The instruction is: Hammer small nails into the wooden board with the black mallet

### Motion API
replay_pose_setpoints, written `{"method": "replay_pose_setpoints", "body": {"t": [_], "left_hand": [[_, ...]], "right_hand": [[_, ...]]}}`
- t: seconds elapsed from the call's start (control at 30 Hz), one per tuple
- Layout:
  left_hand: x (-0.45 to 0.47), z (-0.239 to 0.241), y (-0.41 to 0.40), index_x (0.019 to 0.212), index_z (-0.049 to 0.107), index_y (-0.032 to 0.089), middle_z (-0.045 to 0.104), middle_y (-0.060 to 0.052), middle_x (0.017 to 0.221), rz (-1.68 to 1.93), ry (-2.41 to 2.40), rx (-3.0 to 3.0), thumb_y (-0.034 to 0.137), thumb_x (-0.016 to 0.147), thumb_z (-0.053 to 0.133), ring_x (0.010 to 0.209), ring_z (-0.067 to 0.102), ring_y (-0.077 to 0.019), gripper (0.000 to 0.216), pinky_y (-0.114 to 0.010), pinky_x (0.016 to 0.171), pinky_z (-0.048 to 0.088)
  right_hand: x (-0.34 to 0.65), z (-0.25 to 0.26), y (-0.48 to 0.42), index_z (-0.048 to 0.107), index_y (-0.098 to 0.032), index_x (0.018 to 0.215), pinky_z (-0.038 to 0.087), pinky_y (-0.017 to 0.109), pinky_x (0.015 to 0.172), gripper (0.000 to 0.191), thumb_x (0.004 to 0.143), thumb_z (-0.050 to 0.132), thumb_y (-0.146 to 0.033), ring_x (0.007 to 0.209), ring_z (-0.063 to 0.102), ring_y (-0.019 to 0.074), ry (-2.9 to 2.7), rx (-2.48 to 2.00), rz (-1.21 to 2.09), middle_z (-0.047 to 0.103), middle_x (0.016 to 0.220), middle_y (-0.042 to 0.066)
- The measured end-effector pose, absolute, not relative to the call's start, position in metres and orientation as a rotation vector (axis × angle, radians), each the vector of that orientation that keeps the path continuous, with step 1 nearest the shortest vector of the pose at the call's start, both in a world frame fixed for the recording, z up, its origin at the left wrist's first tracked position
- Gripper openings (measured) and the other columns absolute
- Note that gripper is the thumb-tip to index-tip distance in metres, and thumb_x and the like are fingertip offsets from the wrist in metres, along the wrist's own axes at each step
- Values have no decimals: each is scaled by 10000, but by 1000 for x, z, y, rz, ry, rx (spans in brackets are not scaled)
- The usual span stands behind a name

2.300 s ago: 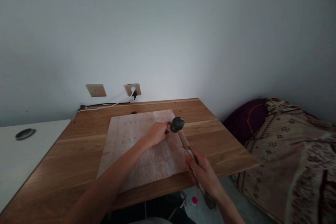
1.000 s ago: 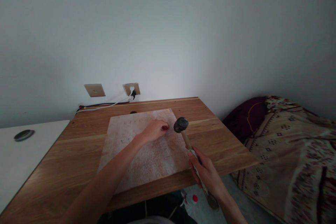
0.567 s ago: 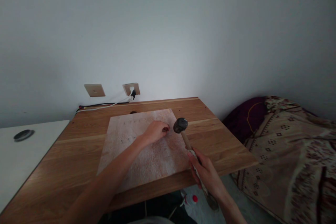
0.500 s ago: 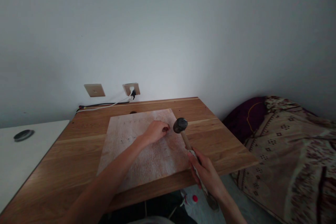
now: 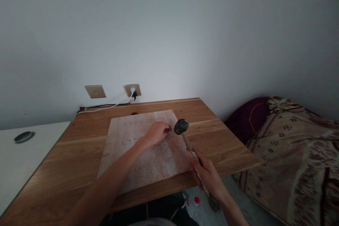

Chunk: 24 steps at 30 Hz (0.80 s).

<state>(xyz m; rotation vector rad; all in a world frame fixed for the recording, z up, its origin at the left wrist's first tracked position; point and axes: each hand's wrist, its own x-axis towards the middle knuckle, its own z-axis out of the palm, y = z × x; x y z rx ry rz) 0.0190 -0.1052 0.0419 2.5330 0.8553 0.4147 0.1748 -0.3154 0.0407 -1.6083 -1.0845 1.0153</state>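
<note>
My right hand [image 5: 204, 168] is wrapped round the wooden handle of a hammer [image 5: 181, 126] with a dark, rounded head. The hammer head hovers at the right edge of a whitish, worn wooden board [image 5: 143, 164], close to my left hand. Over the upper right part of that board, my left hand [image 5: 158, 132] has its fingers curled together in a pinch. Whatever lies between those fingertips is too small to make out. Several small dark marks dot the board's upper left area.
The board lies on a wooden table [image 5: 227, 148] against the wall. Cables [image 5: 106, 108] run along its back to a wall socket [image 5: 132, 90]. A white surface [image 5: 29, 155] adjoins on the left. A bed with a patterned cover [image 5: 288, 162] is at right; a red-capped bottle [image 5: 194, 202] stands below.
The hammer head has shifted very slightly to the left. My left hand keeps its place and its pinch on the board.
</note>
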Motion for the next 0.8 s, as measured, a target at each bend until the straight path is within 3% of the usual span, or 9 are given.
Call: {"method": "replay_pose_setpoints", "body": {"t": [0.8], "left_hand": [[21,41,-107,989,788,200,805,-62,948,400,887,2534,127,871,583,906,736,-228,248,-307,855,519]], "right_hand": [[172,44,-316,513,-231,786,281,179,302,509,904,486,-725,309,368,72,-1097,-1612,1063,443,481,-104]]}}
